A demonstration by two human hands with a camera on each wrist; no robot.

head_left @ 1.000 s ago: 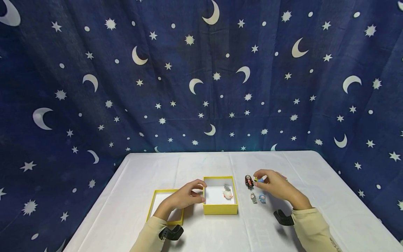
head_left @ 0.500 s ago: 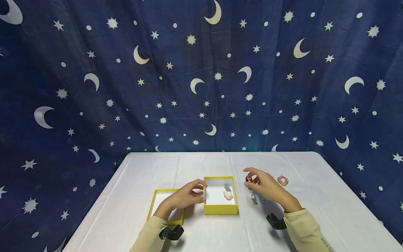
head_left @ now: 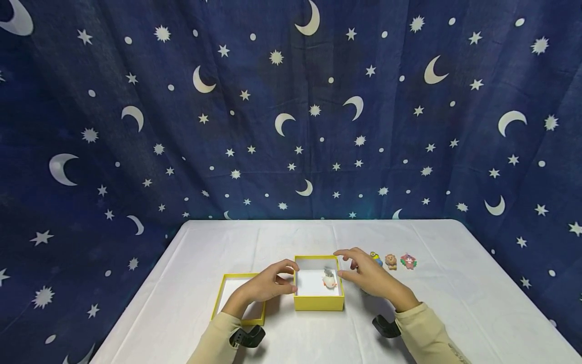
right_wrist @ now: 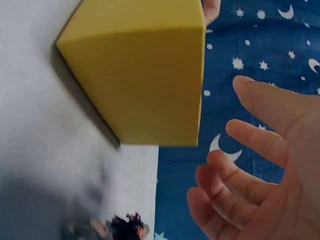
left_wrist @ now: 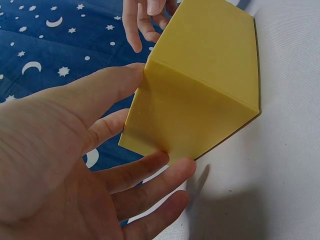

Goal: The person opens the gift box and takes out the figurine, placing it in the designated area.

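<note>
Open yellow box (head_left: 318, 302) with white interior, upright on white tablecloth at centre. Left wall touched by left hand (head_left: 265, 286); right hand (head_left: 366, 275) just beside right wall. Small grey-and-white figurine (head_left: 329, 278) lay inside, at right.

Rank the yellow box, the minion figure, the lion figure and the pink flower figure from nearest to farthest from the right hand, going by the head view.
1. Yellow box: right beside the right hand, on its left.
2. Minion figure: just behind the hand, to its right.
3. Lion figure: next along that row to the right.
4. Pink flower figure: the row's right end.
</note>
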